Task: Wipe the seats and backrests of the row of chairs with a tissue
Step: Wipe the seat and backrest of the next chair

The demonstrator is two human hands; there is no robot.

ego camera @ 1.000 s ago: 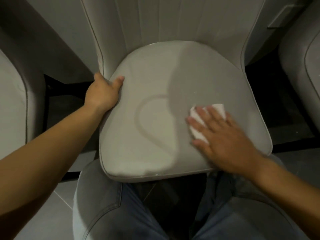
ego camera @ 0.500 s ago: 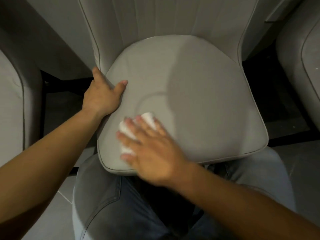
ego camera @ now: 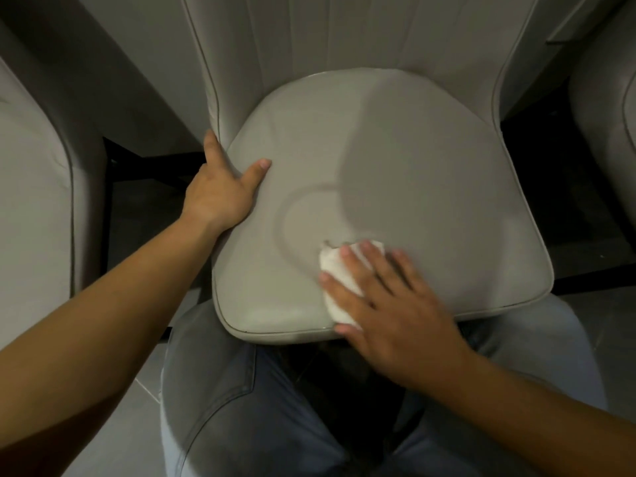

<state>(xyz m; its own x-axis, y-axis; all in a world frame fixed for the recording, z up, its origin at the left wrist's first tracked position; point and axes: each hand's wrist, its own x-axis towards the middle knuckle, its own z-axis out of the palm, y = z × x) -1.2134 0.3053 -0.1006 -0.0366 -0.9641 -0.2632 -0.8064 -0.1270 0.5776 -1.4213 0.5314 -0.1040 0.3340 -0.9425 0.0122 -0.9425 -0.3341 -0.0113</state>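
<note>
Head view: right hand (ego camera: 389,304) presses a white crumpled tissue (ego camera: 339,280) with flat fingers on the pale grey leather seat (ego camera: 413,173). Left hand (ego camera: 220,191) grips the seat's edge

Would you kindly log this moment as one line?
right hand: presses tissue flat on seat front | left hand: grips seat's left edge | backrest: untouched
</note>
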